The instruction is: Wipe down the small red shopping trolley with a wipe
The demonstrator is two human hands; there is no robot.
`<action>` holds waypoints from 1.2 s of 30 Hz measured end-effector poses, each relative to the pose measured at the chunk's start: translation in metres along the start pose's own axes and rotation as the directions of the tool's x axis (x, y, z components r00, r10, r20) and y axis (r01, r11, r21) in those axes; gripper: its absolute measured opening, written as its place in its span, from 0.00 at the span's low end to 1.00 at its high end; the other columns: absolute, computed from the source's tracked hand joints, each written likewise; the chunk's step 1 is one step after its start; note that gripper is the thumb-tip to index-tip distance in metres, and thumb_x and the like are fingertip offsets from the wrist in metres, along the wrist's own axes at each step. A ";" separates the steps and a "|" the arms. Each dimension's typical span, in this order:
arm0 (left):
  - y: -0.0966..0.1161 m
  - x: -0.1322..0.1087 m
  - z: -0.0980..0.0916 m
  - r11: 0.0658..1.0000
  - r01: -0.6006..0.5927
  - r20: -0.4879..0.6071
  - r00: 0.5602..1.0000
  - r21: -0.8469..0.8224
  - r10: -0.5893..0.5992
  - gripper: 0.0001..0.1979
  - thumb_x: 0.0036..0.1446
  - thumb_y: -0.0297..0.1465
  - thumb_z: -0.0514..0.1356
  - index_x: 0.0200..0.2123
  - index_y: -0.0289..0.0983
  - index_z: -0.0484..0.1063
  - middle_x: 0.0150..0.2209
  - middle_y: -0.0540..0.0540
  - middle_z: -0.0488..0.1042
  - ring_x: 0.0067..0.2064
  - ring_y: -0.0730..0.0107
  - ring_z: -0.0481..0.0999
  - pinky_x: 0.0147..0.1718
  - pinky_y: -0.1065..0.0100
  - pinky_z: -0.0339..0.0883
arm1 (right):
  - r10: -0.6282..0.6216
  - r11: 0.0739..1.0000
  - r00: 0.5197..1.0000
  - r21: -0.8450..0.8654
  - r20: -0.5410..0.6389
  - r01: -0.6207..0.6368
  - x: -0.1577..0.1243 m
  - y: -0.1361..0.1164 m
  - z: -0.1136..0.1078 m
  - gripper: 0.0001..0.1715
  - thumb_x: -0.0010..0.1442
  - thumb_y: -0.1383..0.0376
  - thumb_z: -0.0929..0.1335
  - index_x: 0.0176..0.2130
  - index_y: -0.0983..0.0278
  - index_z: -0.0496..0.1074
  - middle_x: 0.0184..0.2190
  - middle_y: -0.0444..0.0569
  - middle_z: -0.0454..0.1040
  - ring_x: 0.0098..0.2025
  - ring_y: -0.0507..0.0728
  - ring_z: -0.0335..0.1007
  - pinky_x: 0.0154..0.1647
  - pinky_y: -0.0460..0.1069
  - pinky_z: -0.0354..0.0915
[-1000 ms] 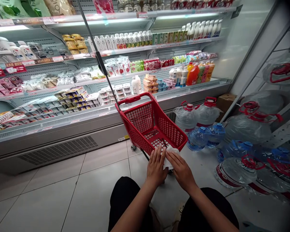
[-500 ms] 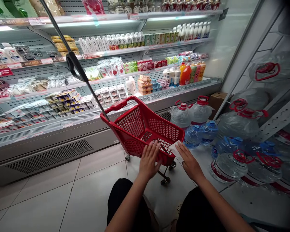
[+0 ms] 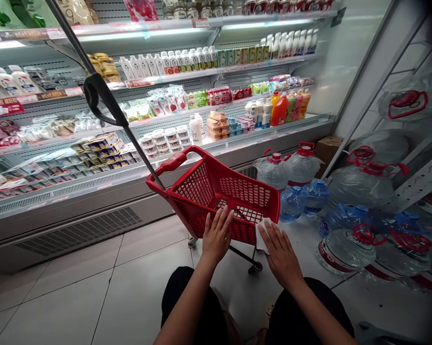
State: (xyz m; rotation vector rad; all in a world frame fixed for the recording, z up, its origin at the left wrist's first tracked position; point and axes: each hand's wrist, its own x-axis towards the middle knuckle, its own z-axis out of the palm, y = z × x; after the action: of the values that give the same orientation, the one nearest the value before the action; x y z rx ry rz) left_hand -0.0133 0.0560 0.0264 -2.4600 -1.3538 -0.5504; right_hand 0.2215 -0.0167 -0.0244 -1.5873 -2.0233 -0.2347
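A red plastic shopping cart with perforated sides stands in front of my knees, its basket holding nothing I can make out. My left hand rests with fingers outstretched against the basket's near side. At the basket's near right corner, my right hand lies flattened over a white cloth or tissue, holding it against the red plastic. The palm side of that hand is hidden. A grey pole with a black grip rises from the cart's handle end toward the upper left.
An open refrigerated display full of dairy and drinks runs behind the cart. Large water bottles with red handles and smaller blue ones crowd the floor at the right. Pale tiles cover the floor.
The cart's near right end has swung slightly to the right. My right hand has laid the white cloth against the corner, and my left hand has shifted slightly left and up.
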 end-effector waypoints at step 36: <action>-0.031 0.012 -0.059 0.997 0.071 -0.111 0.992 0.034 -0.067 0.39 0.70 0.33 0.56 0.77 0.49 0.41 0.74 0.50 0.57 0.72 0.52 0.62 0.75 0.39 0.23 | 0.045 0.998 0.992 0.055 -0.122 -0.039 0.052 0.029 0.015 0.37 0.75 0.64 0.54 0.78 0.55 0.38 0.75 0.49 0.56 0.76 0.62 0.49 0.77 0.67 0.42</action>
State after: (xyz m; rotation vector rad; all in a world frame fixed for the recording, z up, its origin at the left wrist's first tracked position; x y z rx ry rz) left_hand -0.0458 0.0565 0.0859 -2.3241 -1.3972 -0.6595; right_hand 0.2362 0.0420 -0.0152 -1.5430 -1.8858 -0.2551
